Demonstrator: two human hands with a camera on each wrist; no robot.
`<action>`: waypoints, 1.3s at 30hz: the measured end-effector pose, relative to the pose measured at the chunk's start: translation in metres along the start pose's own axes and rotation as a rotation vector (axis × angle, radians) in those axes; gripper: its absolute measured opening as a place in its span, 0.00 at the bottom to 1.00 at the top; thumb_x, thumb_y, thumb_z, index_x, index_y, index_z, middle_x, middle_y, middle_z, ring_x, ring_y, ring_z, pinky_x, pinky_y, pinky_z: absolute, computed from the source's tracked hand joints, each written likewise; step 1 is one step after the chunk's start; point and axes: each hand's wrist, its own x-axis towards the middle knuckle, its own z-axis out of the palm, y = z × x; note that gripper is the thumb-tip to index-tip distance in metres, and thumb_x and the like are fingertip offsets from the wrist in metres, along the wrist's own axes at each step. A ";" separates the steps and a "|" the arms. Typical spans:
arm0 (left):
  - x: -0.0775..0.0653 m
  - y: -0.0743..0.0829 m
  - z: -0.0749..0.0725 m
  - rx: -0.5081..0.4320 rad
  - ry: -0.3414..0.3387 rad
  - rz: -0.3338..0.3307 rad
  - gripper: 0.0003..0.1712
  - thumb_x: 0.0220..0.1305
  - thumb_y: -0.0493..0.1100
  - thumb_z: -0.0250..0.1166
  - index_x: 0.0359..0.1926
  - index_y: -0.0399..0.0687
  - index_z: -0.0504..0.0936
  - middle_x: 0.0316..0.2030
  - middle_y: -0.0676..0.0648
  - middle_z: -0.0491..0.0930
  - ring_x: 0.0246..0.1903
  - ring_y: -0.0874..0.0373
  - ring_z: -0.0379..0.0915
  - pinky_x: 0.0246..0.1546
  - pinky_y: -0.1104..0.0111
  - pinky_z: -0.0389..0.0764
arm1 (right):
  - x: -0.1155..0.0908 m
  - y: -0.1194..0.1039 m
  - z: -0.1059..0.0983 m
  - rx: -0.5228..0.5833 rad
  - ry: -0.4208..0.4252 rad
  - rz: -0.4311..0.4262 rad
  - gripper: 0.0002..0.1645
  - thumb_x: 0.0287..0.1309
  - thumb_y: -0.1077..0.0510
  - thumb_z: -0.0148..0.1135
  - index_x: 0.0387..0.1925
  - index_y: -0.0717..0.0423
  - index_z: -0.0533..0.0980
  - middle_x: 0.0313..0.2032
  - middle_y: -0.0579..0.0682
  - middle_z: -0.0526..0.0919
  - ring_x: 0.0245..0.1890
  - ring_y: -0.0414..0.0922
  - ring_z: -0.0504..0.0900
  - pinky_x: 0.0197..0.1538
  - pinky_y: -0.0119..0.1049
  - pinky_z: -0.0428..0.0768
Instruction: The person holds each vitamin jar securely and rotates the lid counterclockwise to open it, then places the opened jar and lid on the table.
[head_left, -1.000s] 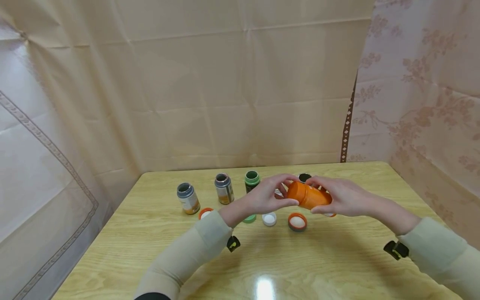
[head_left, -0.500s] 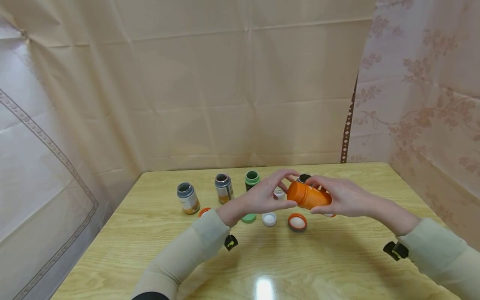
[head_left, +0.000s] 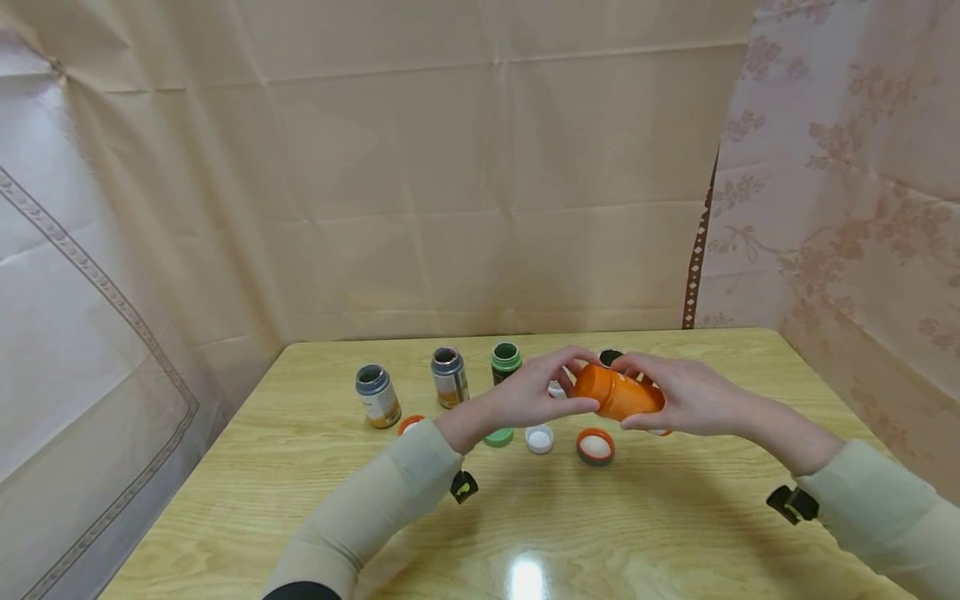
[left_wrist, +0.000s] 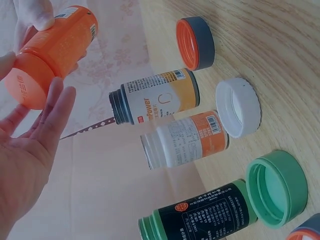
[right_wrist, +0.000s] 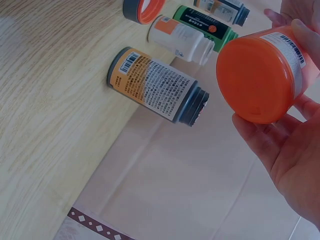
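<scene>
An orange bottle (head_left: 633, 397) with an orange screw cap (head_left: 592, 383) is held up over the table, tilted with its cap to the left. My right hand (head_left: 690, 396) grips the bottle's body near its base, thumb below and fingers above. Around the cap are the thumb and fingers of my left hand (head_left: 532, 393); in the left wrist view the cap's flat top (left_wrist: 22, 87) shows between them. The right wrist view shows the bottle's round base (right_wrist: 255, 82), with right-hand fingers under it.
Several uncapped bottles stand behind the hands: two grey-necked ones (head_left: 377, 397) (head_left: 450, 379), a green one (left_wrist: 200, 215), a white one (left_wrist: 187, 140) and a dark-necked one (right_wrist: 152, 85). Before them lie caps: green (head_left: 498, 437), white (head_left: 539, 439) and orange-lined grey (head_left: 596, 447).
Half a second ago the left fingers were spread off the cap; now they are back around it. The right hand and the bottle have stayed nearly still.
</scene>
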 end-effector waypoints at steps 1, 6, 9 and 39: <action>0.000 0.001 0.000 0.003 0.004 -0.013 0.29 0.63 0.51 0.67 0.62 0.52 0.68 0.44 0.53 0.75 0.36 0.64 0.75 0.36 0.73 0.80 | 0.000 0.000 0.000 -0.003 0.000 0.001 0.35 0.51 0.40 0.72 0.56 0.48 0.70 0.41 0.43 0.78 0.27 0.34 0.73 0.28 0.31 0.75; 0.000 0.001 0.000 0.038 0.008 -0.061 0.28 0.64 0.56 0.65 0.60 0.53 0.69 0.40 0.55 0.77 0.35 0.64 0.75 0.36 0.73 0.79 | 0.000 0.000 0.000 -0.009 -0.005 0.005 0.35 0.51 0.40 0.72 0.56 0.47 0.70 0.41 0.43 0.79 0.27 0.34 0.74 0.29 0.31 0.75; 0.001 0.000 0.000 0.071 0.013 -0.071 0.30 0.64 0.59 0.64 0.62 0.54 0.68 0.43 0.55 0.76 0.39 0.62 0.75 0.38 0.70 0.79 | 0.000 0.000 -0.001 -0.008 -0.007 0.010 0.35 0.51 0.39 0.71 0.56 0.48 0.70 0.41 0.43 0.79 0.27 0.34 0.74 0.29 0.32 0.75; -0.003 -0.002 -0.004 -0.005 -0.010 -0.001 0.30 0.63 0.46 0.68 0.64 0.51 0.68 0.52 0.54 0.75 0.46 0.63 0.73 0.48 0.70 0.77 | 0.000 0.002 0.000 -0.007 0.008 0.026 0.36 0.48 0.39 0.74 0.55 0.47 0.71 0.41 0.42 0.79 0.27 0.34 0.75 0.30 0.33 0.75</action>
